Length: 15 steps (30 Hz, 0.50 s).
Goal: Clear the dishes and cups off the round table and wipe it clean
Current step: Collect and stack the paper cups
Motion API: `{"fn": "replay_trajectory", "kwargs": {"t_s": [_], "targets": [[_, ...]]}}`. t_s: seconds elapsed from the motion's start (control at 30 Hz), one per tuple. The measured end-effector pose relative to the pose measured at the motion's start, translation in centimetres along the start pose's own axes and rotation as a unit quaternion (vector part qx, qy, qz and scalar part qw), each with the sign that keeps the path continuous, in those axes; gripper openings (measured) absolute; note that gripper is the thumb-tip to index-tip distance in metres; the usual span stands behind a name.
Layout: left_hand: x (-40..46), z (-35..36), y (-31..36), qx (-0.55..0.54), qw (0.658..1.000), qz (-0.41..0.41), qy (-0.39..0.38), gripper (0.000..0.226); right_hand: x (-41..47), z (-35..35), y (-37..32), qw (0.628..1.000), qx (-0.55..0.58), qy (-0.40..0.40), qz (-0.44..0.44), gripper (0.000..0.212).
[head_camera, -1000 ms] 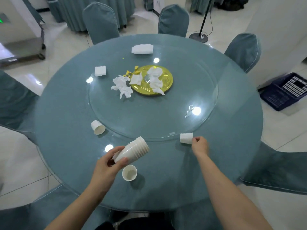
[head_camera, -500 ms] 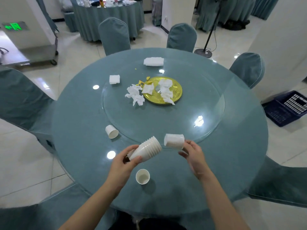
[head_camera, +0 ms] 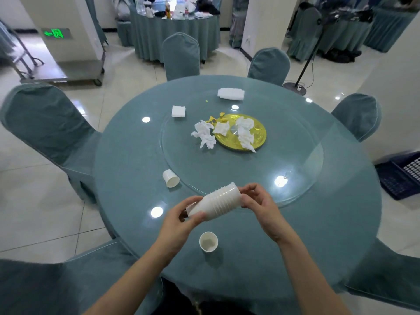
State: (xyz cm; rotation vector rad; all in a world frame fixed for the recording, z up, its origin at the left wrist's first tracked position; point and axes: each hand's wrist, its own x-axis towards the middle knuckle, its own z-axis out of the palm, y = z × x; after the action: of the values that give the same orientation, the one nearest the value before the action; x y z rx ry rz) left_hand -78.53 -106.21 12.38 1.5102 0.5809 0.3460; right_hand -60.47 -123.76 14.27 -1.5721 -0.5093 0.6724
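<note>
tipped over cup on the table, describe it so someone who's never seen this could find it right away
Start at the round table and find the edge of its glass turntable on the left. The tipped-over cup lies right at that edge, left of the stack of cups held in both hands. Unlike the upright cup nearer the person, it lies on its side.

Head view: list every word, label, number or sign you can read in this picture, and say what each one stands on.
Green exit sign on the pillar at upper left: a lit arrow and symbols, too blurred to quote.
Bottles on the far table: labels too small to read.
Yellow plate: embossed pattern only, no words to make out.
Stack of cups, held by left hand and right hand: plain white, no print.
</note>
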Motion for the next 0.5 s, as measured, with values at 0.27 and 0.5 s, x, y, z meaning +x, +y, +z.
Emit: {"fn": "replay_trajectory", "kwargs": {"t_s": [0.27,0.5], "targets": [[-0.2,-2.0,0.2,-0.027,0.999,-0.021,-0.001,0.034,0.9,1.8,0.0,0.999,0.003,-0.038,0.002,0.008],[-0.2,-3.2,0.5,-0.046,0.998,-0.034,-0.001,0.039,1.5,2.8,0.1,0.992,0.03,-0.116,-0.022,0.017]]}}
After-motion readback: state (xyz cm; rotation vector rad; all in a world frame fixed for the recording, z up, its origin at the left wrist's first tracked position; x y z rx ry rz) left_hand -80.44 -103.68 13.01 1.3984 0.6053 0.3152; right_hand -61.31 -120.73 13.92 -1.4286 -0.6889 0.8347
